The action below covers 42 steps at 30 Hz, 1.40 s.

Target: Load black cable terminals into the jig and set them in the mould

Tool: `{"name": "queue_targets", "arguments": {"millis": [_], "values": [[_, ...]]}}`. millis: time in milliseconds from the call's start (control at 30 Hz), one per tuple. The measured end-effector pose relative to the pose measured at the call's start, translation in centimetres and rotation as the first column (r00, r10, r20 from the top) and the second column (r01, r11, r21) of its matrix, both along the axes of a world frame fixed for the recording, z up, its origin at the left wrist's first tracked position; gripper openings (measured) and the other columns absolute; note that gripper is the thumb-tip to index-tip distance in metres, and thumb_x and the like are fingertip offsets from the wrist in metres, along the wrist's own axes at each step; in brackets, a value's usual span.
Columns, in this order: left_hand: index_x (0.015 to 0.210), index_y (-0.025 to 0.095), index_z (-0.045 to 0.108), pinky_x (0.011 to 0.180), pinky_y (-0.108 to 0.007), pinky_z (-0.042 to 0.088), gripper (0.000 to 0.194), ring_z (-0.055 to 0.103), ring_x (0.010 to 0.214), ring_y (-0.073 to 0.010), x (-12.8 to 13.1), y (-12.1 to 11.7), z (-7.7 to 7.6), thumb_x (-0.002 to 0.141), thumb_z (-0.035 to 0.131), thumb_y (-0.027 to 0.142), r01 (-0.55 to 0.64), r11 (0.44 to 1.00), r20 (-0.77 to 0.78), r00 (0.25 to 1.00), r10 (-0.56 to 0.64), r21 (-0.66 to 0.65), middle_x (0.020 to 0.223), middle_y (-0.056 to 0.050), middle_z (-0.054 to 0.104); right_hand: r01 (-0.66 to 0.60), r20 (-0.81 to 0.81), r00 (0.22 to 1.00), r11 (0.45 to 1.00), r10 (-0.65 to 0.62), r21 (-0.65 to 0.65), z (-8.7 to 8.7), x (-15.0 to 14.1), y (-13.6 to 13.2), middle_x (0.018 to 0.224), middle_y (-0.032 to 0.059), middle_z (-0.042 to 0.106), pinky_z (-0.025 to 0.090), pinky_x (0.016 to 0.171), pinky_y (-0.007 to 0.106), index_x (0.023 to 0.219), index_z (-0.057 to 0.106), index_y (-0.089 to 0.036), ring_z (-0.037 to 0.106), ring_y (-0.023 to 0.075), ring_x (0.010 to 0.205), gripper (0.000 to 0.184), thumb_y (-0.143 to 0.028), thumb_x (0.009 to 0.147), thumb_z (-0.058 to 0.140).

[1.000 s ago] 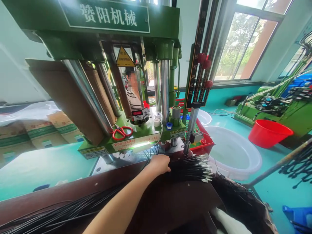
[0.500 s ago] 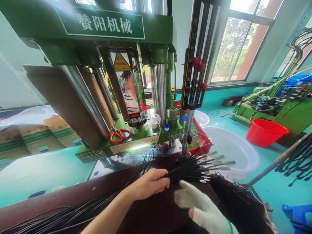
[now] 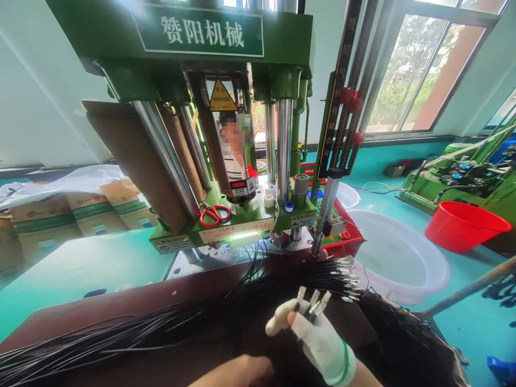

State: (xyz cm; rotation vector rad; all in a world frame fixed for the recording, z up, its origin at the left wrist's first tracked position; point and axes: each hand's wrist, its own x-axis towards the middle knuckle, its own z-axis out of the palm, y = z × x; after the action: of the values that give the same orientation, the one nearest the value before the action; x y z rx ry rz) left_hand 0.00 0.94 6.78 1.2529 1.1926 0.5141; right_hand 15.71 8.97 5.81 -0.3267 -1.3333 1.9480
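Observation:
My right hand (image 3: 312, 333), in a white glove with cut fingertips, is closed on a few black wires whose flat metal terminals (image 3: 312, 299) stick up past my fingers. My left hand (image 3: 237, 373) is bare and low at the bottom edge, resting on the brown board; its fingers are hidden. A long bundle of black wires (image 3: 133, 336) lies across the board, their metal-tipped ends (image 3: 346, 277) fanned out to the right. Beyond stands a green press machine (image 3: 226, 134) with steel columns.
Red scissors (image 3: 215, 214) and tape rolls (image 3: 269, 200) lie on the machine's green base. A white basin (image 3: 403, 258) and a red bucket (image 3: 463, 226) sit on the teal floor at right. Another person (image 3: 236, 145) stands behind the machine. Cardboard boxes (image 3: 84, 212) at left.
My left hand let go of the wire ends and drew back to the bottom edge. My gloved right hand came up and closed on a few terminals.

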Motion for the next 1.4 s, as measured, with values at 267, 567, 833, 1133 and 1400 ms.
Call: {"name": "queue_targets", "arguments": {"millis": [267,567,833,1133,1400], "values": [[0.087,0.016,0.045,0.027,-0.015,0.016,0.039,0.025,0.024,-0.0030,6.1,3.2,-1.5,0.069,0.057,0.049,-0.336,0.930,0.457,0.810,0.367,-0.151,0.036,0.011,0.038,0.053,0.017,0.999,0.989,-0.052,-0.140,-0.2,0.7,1.8,0.114,0.0088,0.060,0.037,0.094,0.047,0.115,0.055,-0.024,0.054,0.0259,0.104,0.039,-0.038,0.079,0.057],[0.067,0.015,0.049,0.027,-0.017,0.017,0.038,0.028,0.022,-0.0031,6.6,4.0,-1.4,0.072,0.049,0.053,-0.319,0.938,0.447,0.825,0.345,-0.135,0.033,0.008,0.041,-0.305,0.502,0.863,0.851,0.057,0.427,4.9,3.1,6.2,0.129,0.0081,0.048,0.036,0.098,0.041,0.126,0.045,-0.022,0.046,0.0205,0.116,0.039,-0.032,0.089,0.039],[0.070,0.015,0.051,0.027,-0.017,0.028,0.034,0.038,0.028,-0.0061,6.9,4.6,-1.3,0.070,0.055,0.049,-0.330,0.900,0.530,0.728,0.435,-0.285,0.042,0.004,0.048,-0.403,0.479,0.866,0.772,0.146,0.492,3.6,2.6,5.8,0.139,0.0050,0.034,0.027,0.103,0.040,0.133,0.035,-0.024,0.031,0.0218,0.126,0.044,-0.034,0.090,0.036],[0.071,0.017,0.044,0.032,-0.017,0.009,0.049,0.022,0.030,0.0002,5.8,6.8,-2.5,0.053,0.066,0.057,-0.657,0.665,0.506,0.463,0.727,-0.355,0.043,0.011,0.037,-0.345,0.654,0.428,0.555,-0.624,0.757,0.2,-2.6,12.2,0.120,0.0113,0.054,0.034,0.098,0.038,0.122,0.048,-0.016,0.046,0.0214,0.113,0.039,-0.018,0.085,0.034],[0.068,0.016,0.044,0.033,-0.017,0.013,0.051,0.027,0.034,-0.0006,5.2,6.6,-3.3,0.052,0.067,0.059,-0.703,0.648,0.512,0.457,0.728,-0.293,0.048,0.009,0.040,-0.571,0.727,0.183,0.531,-0.662,0.627,-0.8,-6.3,14.3,0.102,0.0115,0.058,0.040,0.081,0.044,0.099,0.056,-0.011,0.053,0.0257,0.096,0.028,-0.011,0.071,0.053]]}}
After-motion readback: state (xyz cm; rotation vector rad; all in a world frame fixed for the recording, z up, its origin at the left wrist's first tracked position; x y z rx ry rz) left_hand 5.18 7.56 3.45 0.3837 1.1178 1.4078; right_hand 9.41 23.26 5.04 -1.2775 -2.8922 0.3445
